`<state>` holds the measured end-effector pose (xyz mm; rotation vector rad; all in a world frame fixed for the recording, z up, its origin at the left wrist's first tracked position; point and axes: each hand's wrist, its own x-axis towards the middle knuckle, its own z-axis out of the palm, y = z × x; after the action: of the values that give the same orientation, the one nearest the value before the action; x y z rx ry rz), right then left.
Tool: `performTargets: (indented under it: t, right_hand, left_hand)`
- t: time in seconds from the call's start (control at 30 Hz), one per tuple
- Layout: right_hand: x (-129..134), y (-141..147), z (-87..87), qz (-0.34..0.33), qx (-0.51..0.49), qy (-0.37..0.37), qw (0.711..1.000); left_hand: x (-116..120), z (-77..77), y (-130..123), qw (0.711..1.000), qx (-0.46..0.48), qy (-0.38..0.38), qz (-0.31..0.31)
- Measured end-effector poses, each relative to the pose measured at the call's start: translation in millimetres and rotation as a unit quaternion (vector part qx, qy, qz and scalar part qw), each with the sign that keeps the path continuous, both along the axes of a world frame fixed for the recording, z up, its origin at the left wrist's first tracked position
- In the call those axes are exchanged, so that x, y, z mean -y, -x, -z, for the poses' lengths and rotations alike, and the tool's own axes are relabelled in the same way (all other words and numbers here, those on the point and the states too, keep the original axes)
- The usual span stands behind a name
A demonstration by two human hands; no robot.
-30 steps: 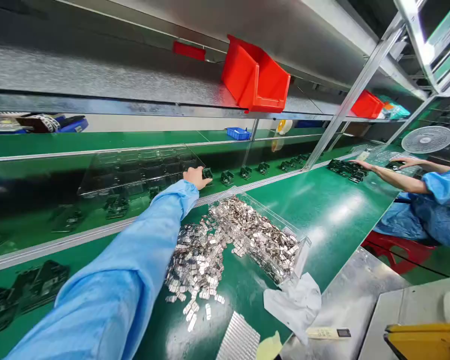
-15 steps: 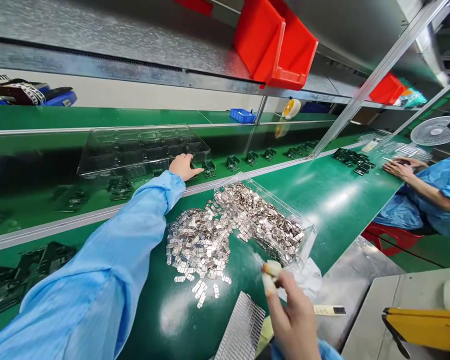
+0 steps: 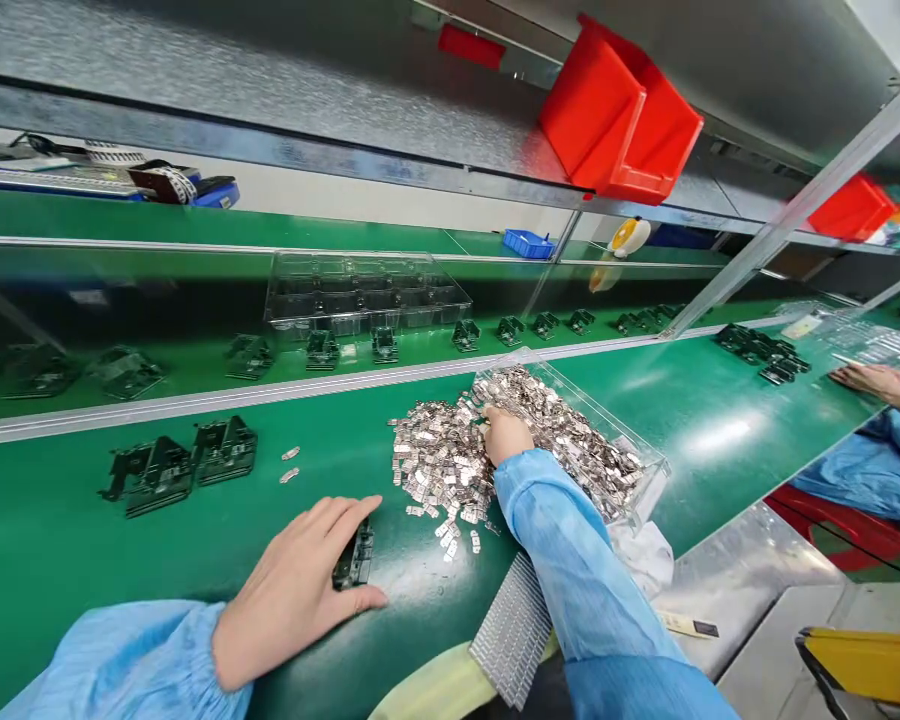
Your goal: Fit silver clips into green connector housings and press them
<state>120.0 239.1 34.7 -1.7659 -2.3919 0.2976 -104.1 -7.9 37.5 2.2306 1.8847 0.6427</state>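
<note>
My left hand [image 3: 304, 570] curves round a small dark green circuit board [image 3: 354, 556] on the green bench, thumb on the near side and fingers on the far side. My right hand [image 3: 507, 434] reaches into the pile of small silver metal pieces [image 3: 442, 450], its fingers bent and closed at the tips. What lies between those fingertips is too small to make out. Beside the pile, a clear plastic tray [image 3: 649, 490] holds many more of these pieces. Two loose metal pieces [image 3: 290, 464] lie to the left, near other circuit boards [image 3: 225, 450].
Circuit boards [image 3: 322, 348] stand in a row along the back ledge, before a clear compartment tray [image 3: 367, 290]. A ridged metallic strip [image 3: 511, 630] lies at the front edge. Overhead, a shelf carries a red bin [image 3: 615, 120]. At right, a co-worker's hand [image 3: 874, 380] is near more boards.
My left hand has come from the back ledge to the bench, now with a circuit board. My right hand has moved forward into the metal pieces. The view has shifted left.
</note>
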Motion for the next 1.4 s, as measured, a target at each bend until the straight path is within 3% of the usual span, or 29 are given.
performTargets:
  t: [0.17, 0.33, 0.43, 0.5, 0.57, 0.7, 0.8, 0.93, 1.0, 1.13, 1.4]
  right_hand:
    - [1, 2, 6.8, 0.008, -0.028, -0.010, 1.000]
    - [11, -10, 2.2, 0.004, -0.132, -0.017, 0.991]
    - [36, -24, -10.3, -0.021, -0.218, 0.008, 0.976]
    - [62, -36, -21.7, -0.040, -0.266, 0.030, 0.963]
    - [95, -49, -32.1, -0.063, -0.304, 0.032, 0.950]
    - [158, -68, -36.9, -0.098, -0.356, 0.012, 0.929]
    - [194, -80, -24.2, -0.037, -0.423, 0.039, 0.905]
    - [227, -92, -8.5, 0.087, -0.550, 0.025, 0.830]
    - [239, -93, -7.0, 0.121, -0.567, -0.002, 0.815]
    - [253, -85, -6.8, 0.111, -0.561, -0.030, 0.820]
    - [255, -57, 14.1, 0.165, -0.542, -0.062, 0.822]
  left_hand:
    - [27, 23.6, 22, 0.993, 0.103, 0.034, -0.052]
    - [28, 41.0, 33, 0.991, 0.114, 0.050, -0.055]
    - [22, 42.4, 31, 0.990, 0.132, 0.028, -0.040]
    - [15, 38.3, 26, 0.980, 0.194, 0.021, -0.042]
    - [6, 31.4, 13, 0.946, 0.318, 0.037, -0.055]
    - [-18, 18.4, -32, 0.803, 0.580, 0.134, -0.042]
    - [-32, 17.1, -74, 0.728, 0.664, 0.167, 0.021]
    - [-37, 23.5, -116, 0.678, 0.700, 0.203, 0.095]
    - [-35, 26.0, -126, 0.670, 0.698, 0.225, 0.115]
    - [-28, 27.9, -130, 0.674, 0.680, 0.242, 0.160]
    - [-17, 29.1, -127, 0.697, 0.648, 0.244, 0.187]
